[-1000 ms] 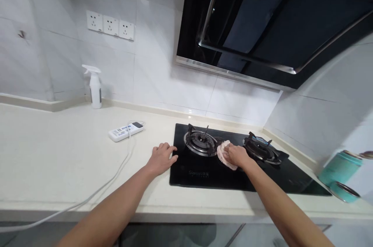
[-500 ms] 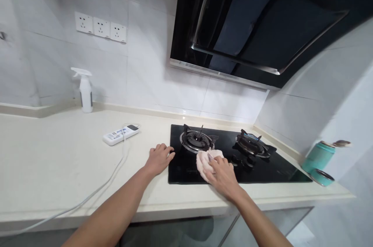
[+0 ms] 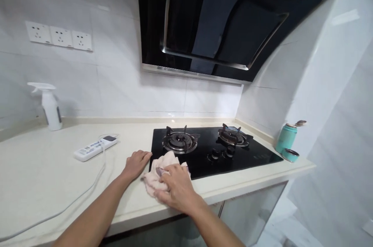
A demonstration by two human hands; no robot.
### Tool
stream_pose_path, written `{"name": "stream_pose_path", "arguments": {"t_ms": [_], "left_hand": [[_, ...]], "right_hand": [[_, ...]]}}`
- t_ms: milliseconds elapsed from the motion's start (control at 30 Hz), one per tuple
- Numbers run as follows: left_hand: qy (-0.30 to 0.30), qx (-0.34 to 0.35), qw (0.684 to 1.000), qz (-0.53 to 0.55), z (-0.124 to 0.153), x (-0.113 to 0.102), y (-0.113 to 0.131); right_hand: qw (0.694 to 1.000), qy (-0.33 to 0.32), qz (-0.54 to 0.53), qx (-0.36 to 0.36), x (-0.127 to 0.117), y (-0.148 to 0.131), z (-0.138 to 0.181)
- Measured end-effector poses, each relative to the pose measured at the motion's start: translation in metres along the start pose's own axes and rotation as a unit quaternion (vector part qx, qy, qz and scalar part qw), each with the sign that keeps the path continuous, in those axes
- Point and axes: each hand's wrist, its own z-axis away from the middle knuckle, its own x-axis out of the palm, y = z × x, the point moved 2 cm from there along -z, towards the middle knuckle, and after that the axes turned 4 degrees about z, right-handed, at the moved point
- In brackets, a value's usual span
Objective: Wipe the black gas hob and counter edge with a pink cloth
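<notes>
Under my right hand is a crumpled pale pink cloth, pressed down with the fingers bent over it. The cloth lies across the front left corner of the black glass gas hob, partly on the countertop. My left hand rests flat on the counter at the hob's left edge, fingers stretched out and holding nothing. Close behind the cloth sits the left burner. The right burner and two control knobs are farther right.
A white power strip with its cord lies left of my left hand. Behind it stands a white spray bottle. A teal jar and a small teal dish are at the right end. The black range hood overhangs the hob.
My right hand has drawn the cloth left and toward the hob's front left corner, partly onto the counter. My left hand stays by the hob's left edge. The camera view has turned right.
</notes>
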Motion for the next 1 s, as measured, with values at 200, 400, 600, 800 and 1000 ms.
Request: {"name": "stream_pose_path", "arguments": {"t_ms": [200,400,600,800,1000], "left_hand": [[-0.006,-0.003,1.000,0.009,0.002,-0.006,-0.001],[-0.011,0.000,1.000,0.011,0.001,-0.007,0.002],[-0.011,0.012,1.000,0.004,0.004,-0.006,0.003],[-0.012,0.012,1.000,-0.014,0.001,-0.002,0.004],[-0.005,0.009,1.000,-0.026,-0.003,0.005,0.005]], "right_hand": [[0.994,-0.026,0.026,0.104,-0.018,0.058,0.003],[0.974,-0.007,0.091,0.208,-0.048,0.125,0.044],[0.962,0.017,0.132,0.238,-0.065,0.166,0.115],[0.849,0.032,0.217,0.480,-0.111,0.259,0.181],[0.812,0.017,0.270,0.517,-0.116,0.238,0.178]]}}
